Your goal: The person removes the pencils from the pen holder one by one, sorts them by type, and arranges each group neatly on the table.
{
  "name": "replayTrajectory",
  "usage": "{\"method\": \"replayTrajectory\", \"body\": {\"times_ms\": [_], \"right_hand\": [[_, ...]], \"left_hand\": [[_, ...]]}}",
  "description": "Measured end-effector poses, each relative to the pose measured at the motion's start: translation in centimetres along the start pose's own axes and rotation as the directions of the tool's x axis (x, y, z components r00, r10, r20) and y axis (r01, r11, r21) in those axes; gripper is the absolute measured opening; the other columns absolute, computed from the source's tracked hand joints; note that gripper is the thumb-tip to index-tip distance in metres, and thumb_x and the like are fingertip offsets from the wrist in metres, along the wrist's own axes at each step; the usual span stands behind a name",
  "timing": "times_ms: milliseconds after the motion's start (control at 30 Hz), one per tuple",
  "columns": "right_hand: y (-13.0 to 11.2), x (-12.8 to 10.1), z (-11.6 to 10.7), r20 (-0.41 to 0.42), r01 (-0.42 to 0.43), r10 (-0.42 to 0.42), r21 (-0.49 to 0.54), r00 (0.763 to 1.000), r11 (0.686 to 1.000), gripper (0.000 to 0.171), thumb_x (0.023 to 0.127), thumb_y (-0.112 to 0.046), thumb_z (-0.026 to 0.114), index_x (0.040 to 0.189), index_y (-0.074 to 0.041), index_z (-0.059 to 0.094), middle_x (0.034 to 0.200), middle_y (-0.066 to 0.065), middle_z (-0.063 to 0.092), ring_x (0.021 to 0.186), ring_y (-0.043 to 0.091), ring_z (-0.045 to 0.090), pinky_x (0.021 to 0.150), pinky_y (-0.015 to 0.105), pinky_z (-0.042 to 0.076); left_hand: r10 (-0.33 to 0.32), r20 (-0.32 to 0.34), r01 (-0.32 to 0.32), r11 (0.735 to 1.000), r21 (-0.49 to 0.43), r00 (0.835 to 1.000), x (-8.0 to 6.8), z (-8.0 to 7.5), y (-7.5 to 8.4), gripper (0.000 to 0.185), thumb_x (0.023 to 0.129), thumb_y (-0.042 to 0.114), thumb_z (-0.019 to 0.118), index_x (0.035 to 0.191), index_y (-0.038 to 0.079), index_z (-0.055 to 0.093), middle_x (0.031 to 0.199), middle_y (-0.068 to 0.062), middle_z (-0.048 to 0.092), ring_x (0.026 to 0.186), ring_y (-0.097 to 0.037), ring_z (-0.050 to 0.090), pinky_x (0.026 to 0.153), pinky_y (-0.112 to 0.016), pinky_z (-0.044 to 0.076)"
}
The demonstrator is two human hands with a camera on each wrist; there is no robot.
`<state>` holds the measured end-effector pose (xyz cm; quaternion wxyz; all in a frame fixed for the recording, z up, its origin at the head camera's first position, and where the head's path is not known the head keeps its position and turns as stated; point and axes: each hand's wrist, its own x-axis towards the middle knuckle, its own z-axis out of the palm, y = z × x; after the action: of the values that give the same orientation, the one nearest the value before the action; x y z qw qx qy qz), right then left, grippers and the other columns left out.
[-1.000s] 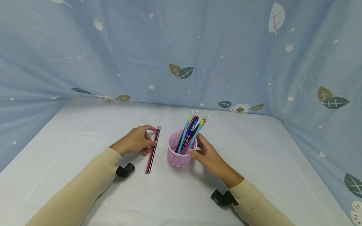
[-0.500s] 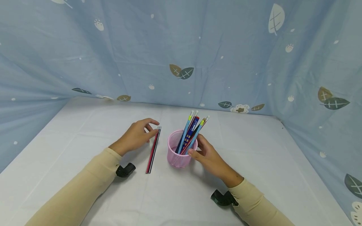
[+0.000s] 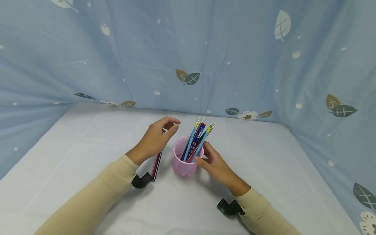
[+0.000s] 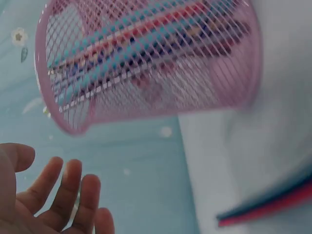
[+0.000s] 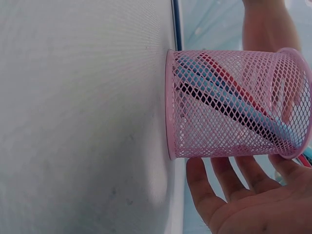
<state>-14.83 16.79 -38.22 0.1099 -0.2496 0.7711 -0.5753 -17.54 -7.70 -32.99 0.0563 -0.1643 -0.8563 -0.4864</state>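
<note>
A pink mesh cup (image 3: 180,163) stands upright on the white table (image 3: 88,140) with several coloured pencils (image 3: 197,137) leaning in it. My right hand (image 3: 210,158) holds the cup's right side, thumb at the front by the rim and fingers round the back. The right wrist view shows those fingers (image 5: 222,183) lying against the mesh of the cup (image 5: 229,105). My left hand (image 3: 164,132) hovers just left of the rim, fingers loosely curled and holding nothing. A red and a black pencil (image 3: 156,167) lie on the table under it. The left wrist view shows the cup (image 4: 146,63) and those pencils (image 4: 273,209).
A blue leaf-print cloth (image 3: 205,49) hangs behind and at both sides of the table. Black wrist camera mounts show under my left sleeve (image 3: 142,180) and right sleeve (image 3: 227,207).
My left hand let go of the two pencils on the table, lifted, and moved right and away toward the cup's rim. My right hand stayed on the cup.
</note>
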Motion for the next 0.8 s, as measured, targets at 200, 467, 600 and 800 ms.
{"method": "replayTrajectory", "body": {"times_ms": [200, 467, 600, 800], "right_hand": [[0.1, 0.0, 0.1, -0.010, -0.010, 0.010, -0.008, 1.000, 1.000, 0.066, 0.102, -0.016, 0.058, 0.158, -0.018, 0.023, 0.157, 0.010, 0.039, 0.144, 0.032, 0.040, 0.111, 0.053, 0.042], [0.0, 0.0, 0.0, 0.007, -0.038, 0.038, 0.007, 0.999, 0.999, 0.062, 0.102, -0.024, 0.059, 0.156, -0.013, 0.031, 0.153, 0.013, 0.045, 0.138, 0.033, 0.047, 0.109, 0.053, 0.044], [0.2, 0.0, 0.0, 0.014, -0.025, 0.025, 0.005, 1.000, 1.000, 0.060, 0.102, -0.026, 0.058, 0.155, -0.013, 0.033, 0.153, 0.012, 0.046, 0.138, 0.033, 0.047, 0.109, 0.054, 0.044], [0.4, 0.1, -0.1, 0.016, 0.004, -0.004, 0.003, 1.000, 1.000, 0.062, 0.102, -0.032, 0.058, 0.155, -0.013, 0.032, 0.153, 0.012, 0.045, 0.138, 0.032, 0.047, 0.109, 0.054, 0.043]], "left_hand": [[-0.027, 0.055, 0.030, 0.998, -0.057, 0.998, 0.5, 1.6, 0.6, 0.029, 0.106, 0.030, 0.049, 0.129, 0.017, 0.061, 0.115, -0.003, 0.069, 0.105, -0.025, 0.066, 0.092, -0.043, 0.053], [-0.035, 0.115, 0.044, 0.996, -0.080, 0.993, 0.5, 2.9, 0.4, 0.031, 0.107, 0.027, 0.046, 0.132, 0.015, 0.059, 0.121, -0.008, 0.068, 0.111, -0.028, 0.066, 0.094, -0.046, 0.053], [-0.032, 0.125, 0.042, 0.996, -0.077, 0.992, 0.4, 3.2, 0.2, 0.031, 0.107, 0.027, 0.046, 0.133, 0.015, 0.059, 0.118, -0.005, 0.067, 0.109, -0.028, 0.065, 0.092, -0.044, 0.054], [-0.032, 0.144, 0.043, 0.996, -0.075, 0.989, 0.3, 3.6, 0.0, 0.033, 0.106, 0.030, 0.048, 0.134, 0.014, 0.059, 0.119, -0.003, 0.067, 0.108, -0.023, 0.063, 0.095, -0.044, 0.052]]}}
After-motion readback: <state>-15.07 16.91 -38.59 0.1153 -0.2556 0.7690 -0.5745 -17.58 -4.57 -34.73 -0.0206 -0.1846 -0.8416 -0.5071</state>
